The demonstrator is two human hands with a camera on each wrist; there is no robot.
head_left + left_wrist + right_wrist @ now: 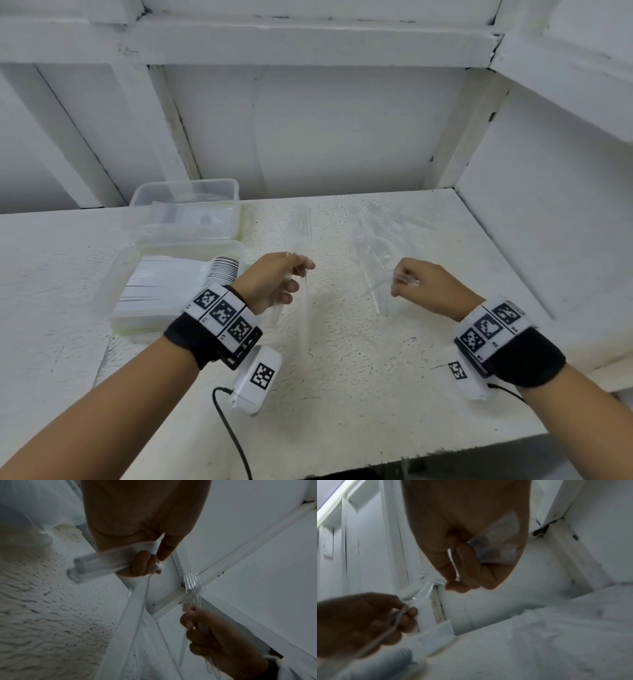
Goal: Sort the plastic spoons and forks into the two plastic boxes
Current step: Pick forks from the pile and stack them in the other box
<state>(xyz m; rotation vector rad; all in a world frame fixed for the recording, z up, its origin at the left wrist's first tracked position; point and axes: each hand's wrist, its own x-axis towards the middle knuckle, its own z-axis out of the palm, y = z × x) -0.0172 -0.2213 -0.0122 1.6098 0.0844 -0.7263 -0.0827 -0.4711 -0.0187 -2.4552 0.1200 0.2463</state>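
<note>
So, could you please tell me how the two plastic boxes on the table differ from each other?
The far box stands upright with its opening up; the near box looks tipped toward its side, though that is hard to tell. The far box looks nearly empty, with only faint shapes inside; the near box holds a dense white stack with dark-striped edges. Both are clear, lidless and rectangular, and sit together left of the left hand.

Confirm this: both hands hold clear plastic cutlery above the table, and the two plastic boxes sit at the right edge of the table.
One detail is wrong. The two plastic boxes sit at the left of the table, not the right, as the head view shows. The left hand and right hand do each hold clear plastic cutlery.
</note>
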